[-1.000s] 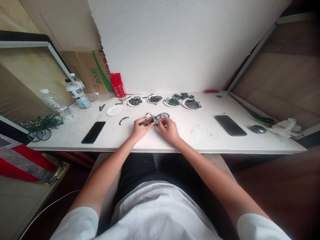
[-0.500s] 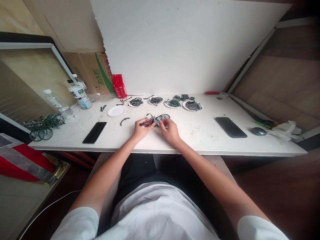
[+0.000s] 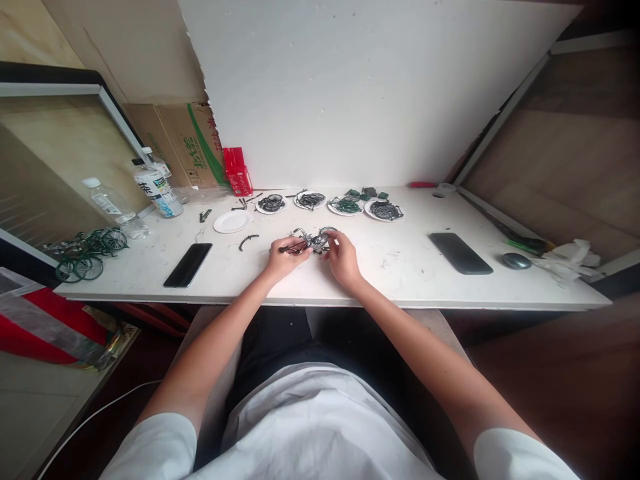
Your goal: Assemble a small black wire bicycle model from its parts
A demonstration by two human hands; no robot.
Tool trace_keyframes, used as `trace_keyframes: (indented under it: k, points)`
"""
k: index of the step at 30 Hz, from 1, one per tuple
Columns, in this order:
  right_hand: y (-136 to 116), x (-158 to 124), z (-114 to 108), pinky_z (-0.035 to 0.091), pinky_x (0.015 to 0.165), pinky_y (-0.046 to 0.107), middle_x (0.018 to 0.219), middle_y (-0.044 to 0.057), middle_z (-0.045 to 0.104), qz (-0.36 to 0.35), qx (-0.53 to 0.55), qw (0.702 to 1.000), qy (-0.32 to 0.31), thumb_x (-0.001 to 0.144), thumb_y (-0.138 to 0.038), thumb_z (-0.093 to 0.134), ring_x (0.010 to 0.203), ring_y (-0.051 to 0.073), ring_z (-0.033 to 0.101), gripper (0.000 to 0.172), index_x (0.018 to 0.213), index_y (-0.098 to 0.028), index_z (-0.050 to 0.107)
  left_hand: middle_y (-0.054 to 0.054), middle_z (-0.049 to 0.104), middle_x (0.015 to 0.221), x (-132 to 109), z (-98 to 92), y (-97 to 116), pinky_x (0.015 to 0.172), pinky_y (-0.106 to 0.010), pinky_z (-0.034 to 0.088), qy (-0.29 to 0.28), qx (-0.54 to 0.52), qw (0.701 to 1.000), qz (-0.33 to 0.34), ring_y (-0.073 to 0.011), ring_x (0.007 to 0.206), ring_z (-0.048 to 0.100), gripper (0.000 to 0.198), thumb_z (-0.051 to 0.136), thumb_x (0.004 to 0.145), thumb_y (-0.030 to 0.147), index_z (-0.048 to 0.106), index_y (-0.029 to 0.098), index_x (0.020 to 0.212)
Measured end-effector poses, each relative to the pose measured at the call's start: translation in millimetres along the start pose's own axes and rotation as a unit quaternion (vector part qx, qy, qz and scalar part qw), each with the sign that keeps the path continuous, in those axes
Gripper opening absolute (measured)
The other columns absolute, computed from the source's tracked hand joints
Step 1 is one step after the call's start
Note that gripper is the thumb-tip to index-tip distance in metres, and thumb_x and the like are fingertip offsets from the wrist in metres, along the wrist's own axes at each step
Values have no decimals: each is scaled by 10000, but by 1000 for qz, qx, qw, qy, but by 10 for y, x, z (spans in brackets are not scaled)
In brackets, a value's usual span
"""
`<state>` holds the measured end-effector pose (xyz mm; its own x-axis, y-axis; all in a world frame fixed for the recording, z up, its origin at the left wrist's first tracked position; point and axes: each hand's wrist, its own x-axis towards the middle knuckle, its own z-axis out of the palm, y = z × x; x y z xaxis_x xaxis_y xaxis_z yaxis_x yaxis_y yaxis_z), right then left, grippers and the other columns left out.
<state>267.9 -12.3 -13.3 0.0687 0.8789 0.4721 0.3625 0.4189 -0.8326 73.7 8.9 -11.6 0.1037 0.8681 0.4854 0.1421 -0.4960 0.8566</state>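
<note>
A small dark model bicycle (image 3: 316, 241) is between my two hands above the white table (image 3: 390, 267). My left hand (image 3: 287, 257) is closed on its frame at the left end. At the other end, the fingers of my right hand (image 3: 342, 259) pinch the spoked wheel at its right edge. Small dark bits show just under the wheel. A curved black part (image 3: 249, 241) lies to the left of my left hand, near a bare white plate (image 3: 233, 222).
Behind my hands stand plates of black parts (image 3: 271, 203) and green parts (image 3: 345, 205). Assembled green bicycles (image 3: 89, 253), bottles (image 3: 159, 192) and a phone (image 3: 188, 265) are left. A dark slab (image 3: 461, 253) and a mouse (image 3: 517, 261) lie right.
My right hand's fingers have moved slightly up, from below the wheel to its right edge. The left hand keeps its hold on the frame.
</note>
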Motion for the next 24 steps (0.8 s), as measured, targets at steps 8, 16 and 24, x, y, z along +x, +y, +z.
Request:
trace_keyframes:
  k: [8,16,24]
  points:
    - [15,18,15,584,680,368,1206,131,715,13,13,1000,20,1071,-525,411,601,162,658,385,1169,-213,615,-83,776,835,9,-2,-23,738,-325,630,-6,0,1000,-2,-241,811,754,343,902,718,456,777,165,848]
    - [-46,7,2,581,656,371,1202,141,715,7,18,999,28,1063,-467,426,585,159,657,321,1144,-211,603,-92,787,857,-7,2,15,759,-330,640,1,-5,1000,-4,-249,833,764,337,905,727,442,782,160,864]
    - [-50,10,-6,580,688,380,1004,92,739,19,23,999,29,1059,-525,421,596,180,672,376,1162,-213,603,-96,789,859,-5,-3,19,751,-335,644,2,-1,1000,-2,-259,840,767,364,921,705,463,787,160,857]
